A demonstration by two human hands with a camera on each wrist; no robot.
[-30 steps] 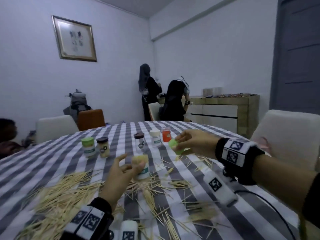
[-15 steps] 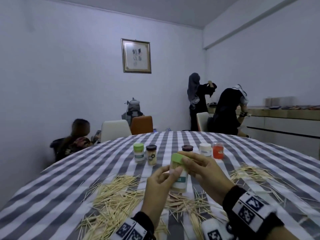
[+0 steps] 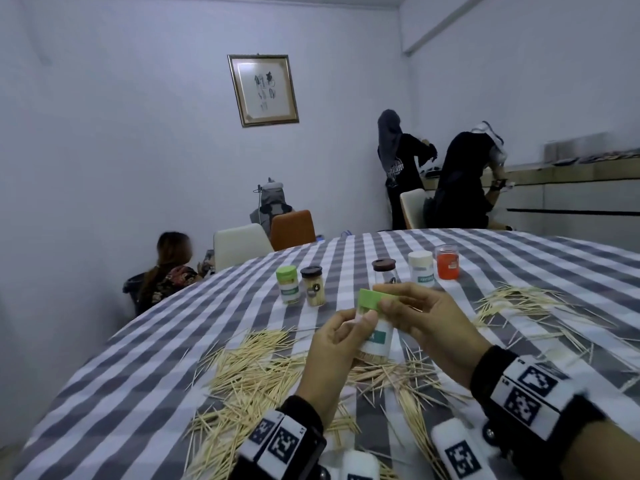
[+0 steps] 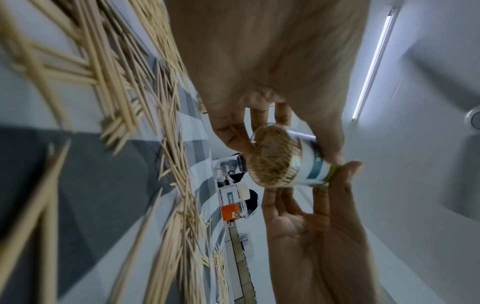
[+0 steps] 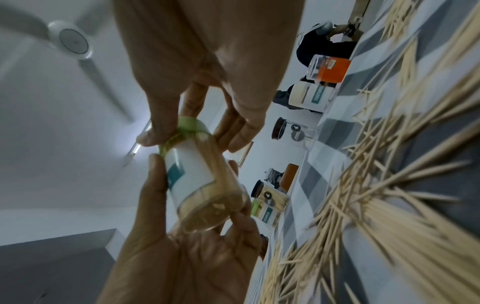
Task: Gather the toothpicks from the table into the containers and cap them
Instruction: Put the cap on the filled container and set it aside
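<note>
I hold a clear toothpick container [image 3: 377, 341] with a white and teal label just above the striped table [image 3: 138, 382]. It is packed with toothpicks, as its base [image 4: 272, 162] shows. My left hand [image 3: 358, 323] grips its body [image 5: 197, 179] from the left. My right hand [image 3: 391, 304] pinches the green cap [image 3: 370, 299] sitting on its top, also seen in the right wrist view as the green cap [image 5: 188, 125]. Loose toothpicks [image 3: 249, 372] lie heaped under and left of my hands, with another toothpick heap [image 3: 512, 306] to the right.
Several other containers stand in a row beyond my hands: a green-capped one [image 3: 288, 284], a dark-capped full one [image 3: 313, 285], a dark-capped clear one [image 3: 383, 270], a white-capped one [image 3: 420, 266] and an orange one [image 3: 447, 261]. Chairs and three people are past the table's far edge.
My right hand carried the green cap leftward from the right side onto the container. My left hand raised the container off the table. My head turned to the left.
</note>
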